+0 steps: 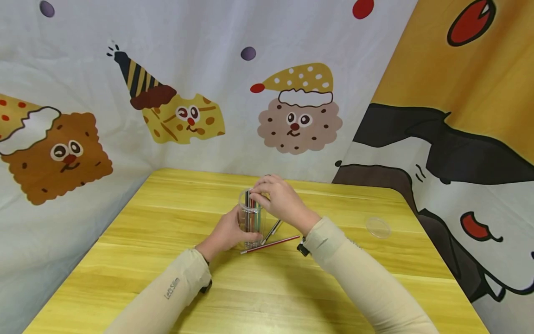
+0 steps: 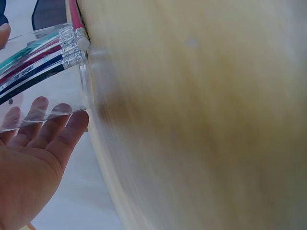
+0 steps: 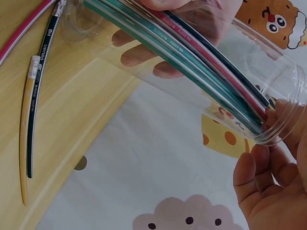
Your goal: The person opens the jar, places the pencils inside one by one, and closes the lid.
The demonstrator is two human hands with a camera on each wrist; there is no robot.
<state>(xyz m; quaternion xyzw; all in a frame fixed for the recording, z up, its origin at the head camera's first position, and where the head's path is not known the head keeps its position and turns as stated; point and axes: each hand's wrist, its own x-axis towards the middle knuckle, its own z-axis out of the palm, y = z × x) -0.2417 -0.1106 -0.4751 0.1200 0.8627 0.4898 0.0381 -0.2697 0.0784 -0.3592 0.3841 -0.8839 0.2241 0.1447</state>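
A clear plastic jar (image 3: 129, 62) stands slightly tilted on the table, with several pencils (image 3: 187, 52) in green, red and dark colours bunched inside. My left hand (image 1: 230, 229) grips the jar around its lower side, its fingers spread along the wall in the left wrist view. Over the open mouth, my right hand (image 1: 280, 198) has its curled fingertips at the rim and pinches at the upper ends of the pencils. Beside the jar's base lie a red striped pencil (image 1: 271, 244), a black pencil (image 3: 41, 86) and a yellow pencil (image 3: 26, 129).
A round clear lid (image 1: 378, 227) lies flat on the yellow wood-grain table (image 1: 137, 260), to the right. Behind the table hangs a cloth (image 1: 233, 157) printed with cartoon biscuits and cheese.
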